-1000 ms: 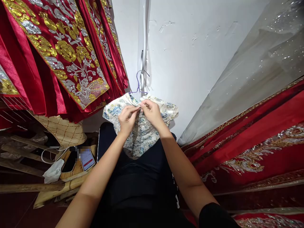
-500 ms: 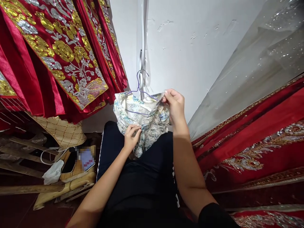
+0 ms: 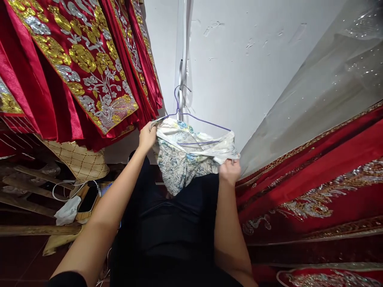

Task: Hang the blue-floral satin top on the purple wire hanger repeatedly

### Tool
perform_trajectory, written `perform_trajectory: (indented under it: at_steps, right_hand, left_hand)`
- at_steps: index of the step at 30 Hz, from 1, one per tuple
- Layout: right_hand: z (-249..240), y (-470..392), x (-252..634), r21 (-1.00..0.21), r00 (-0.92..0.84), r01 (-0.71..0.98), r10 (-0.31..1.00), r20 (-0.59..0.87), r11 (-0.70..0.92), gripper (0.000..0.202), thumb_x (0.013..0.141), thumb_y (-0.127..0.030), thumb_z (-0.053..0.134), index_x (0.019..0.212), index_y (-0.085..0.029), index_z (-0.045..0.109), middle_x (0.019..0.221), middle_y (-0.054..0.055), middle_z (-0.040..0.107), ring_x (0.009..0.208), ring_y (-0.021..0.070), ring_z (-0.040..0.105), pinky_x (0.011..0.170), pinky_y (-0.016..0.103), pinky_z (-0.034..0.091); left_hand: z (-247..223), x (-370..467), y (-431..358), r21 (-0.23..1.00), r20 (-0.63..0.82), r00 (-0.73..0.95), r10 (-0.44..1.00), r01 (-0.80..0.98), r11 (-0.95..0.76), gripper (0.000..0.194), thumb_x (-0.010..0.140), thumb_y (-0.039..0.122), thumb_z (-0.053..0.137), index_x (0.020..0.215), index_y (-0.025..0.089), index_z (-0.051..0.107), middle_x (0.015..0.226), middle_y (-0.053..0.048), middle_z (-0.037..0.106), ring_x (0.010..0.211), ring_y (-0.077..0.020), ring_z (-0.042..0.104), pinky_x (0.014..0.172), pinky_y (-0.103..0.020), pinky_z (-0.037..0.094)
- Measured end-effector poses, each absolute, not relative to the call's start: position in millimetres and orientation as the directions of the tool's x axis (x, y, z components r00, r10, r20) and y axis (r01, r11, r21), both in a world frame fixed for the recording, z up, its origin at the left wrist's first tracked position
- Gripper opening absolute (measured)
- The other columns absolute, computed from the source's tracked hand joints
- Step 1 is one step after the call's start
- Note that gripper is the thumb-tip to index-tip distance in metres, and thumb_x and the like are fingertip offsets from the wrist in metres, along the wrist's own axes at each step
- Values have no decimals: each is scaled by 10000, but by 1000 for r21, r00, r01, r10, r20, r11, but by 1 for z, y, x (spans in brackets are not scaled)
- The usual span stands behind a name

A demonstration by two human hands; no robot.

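A pale garment with a blue, green and yellow floral print (image 3: 173, 163) hangs on a thin purple hanger (image 3: 206, 120) in front of me. The hanger's hook is up near a white rail fitting on the wall. My left hand (image 3: 147, 136) pinches the garment's upper left edge beside the hanger's left end. At the right, my right hand (image 3: 229, 171) is closed on the cloth's lower right edge, a little blurred. The hanger's right end sits inside the cloth above that hand, and its lower bar shows through the neck opening.
Red garments with gold and silver embroidery (image 3: 86, 59) hang at the left. Red beaded garments (image 3: 314, 199) and a sheer glittery cover (image 3: 299, 115) fill the right side. A wooden chair (image 3: 38, 230) at lower left bears a phone (image 3: 89, 199), a cable and white crumpled plastic (image 3: 67, 211).
My left hand has moved up and left to the garment's left edge. My right hand has come down at the right side. The garment is now spread wider over the hanger.
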State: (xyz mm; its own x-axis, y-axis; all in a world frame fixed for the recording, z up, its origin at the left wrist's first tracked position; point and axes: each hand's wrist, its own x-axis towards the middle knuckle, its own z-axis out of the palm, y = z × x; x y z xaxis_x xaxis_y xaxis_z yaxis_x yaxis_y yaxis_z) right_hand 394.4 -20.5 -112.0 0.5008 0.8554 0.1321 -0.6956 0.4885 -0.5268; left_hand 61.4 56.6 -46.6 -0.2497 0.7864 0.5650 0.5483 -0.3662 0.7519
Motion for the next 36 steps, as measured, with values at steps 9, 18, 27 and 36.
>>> perform_trajectory:
  at_steps: [9,18,27,36]
  right_hand:
    - [-137,-26,330,-830,9,-544,988,-152,-122,103,753,-326,617,793,-233,600,675,15,574,728,209,616,754,393,562]
    - [-95,-65,280,-991,-259,-6,957,-128,-134,448,819,-595,606,806,-166,735,732,48,614,631,141,513,573,267,413]
    - [-62,-87,283,-819,-467,-467,880,-91,-333,320,794,-510,666,847,-196,639,695,21,642,691,190,617,724,314,532]
    - [-12,-85,317,-984,-703,179,702,-117,16,83,735,-198,659,790,-142,686,719,9,666,625,130,556,580,236,395]
  left_hand:
    - [-100,25,-5,971,-66,-540,839,-227,-70,145,827,334,512,781,198,494,603,17,497,593,-145,521,579,-251,443]
    - [-82,97,-86,983,100,-236,967,-124,-132,114,784,304,667,787,194,635,812,-27,626,786,-181,586,727,-281,472]
    - [5,114,-143,704,432,509,745,326,-631,262,959,410,575,1139,238,656,1192,-72,667,1116,-227,610,1009,-344,449]
    - [-59,67,-85,745,-95,629,772,559,-364,732,975,697,214,863,182,723,888,-69,726,846,-224,649,799,-316,510]
